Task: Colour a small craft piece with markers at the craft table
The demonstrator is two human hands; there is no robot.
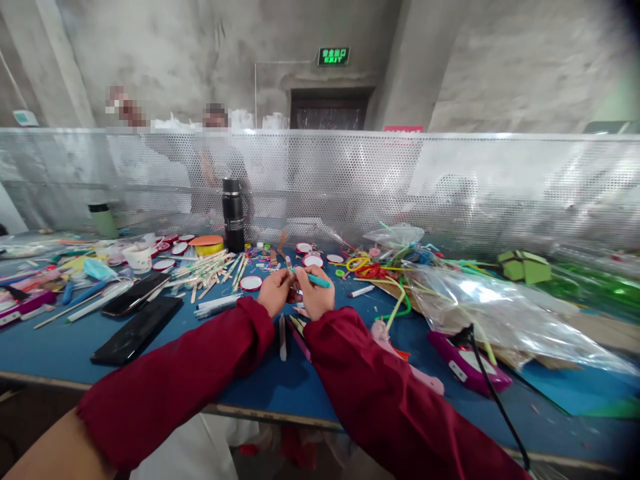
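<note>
My right hand (319,300) is closed around a teal marker pen (320,281), whose near end sticks out to the right. My left hand (275,291) is pinched beside it, fingertips almost meeting those of the right hand. A small pale piece (289,263) pokes up at the left fingertips; its kind is unclear. Beneath the hands lie a pale pen (283,339) and several thin sticks, partly covered by the right sleeve. White markers (217,305) rest left of the left hand. Another capped marker (361,291) lies right of the right hand.
A black bottle (233,217) stands at the back, near wooden sticks (210,270) and round red-rimmed lids (251,283). Two black phones (137,331) lie left. Clear plastic (480,300) and a purple device (469,360) with a cable lie right. A perforated metal screen (340,180) closes the back; a person is behind it.
</note>
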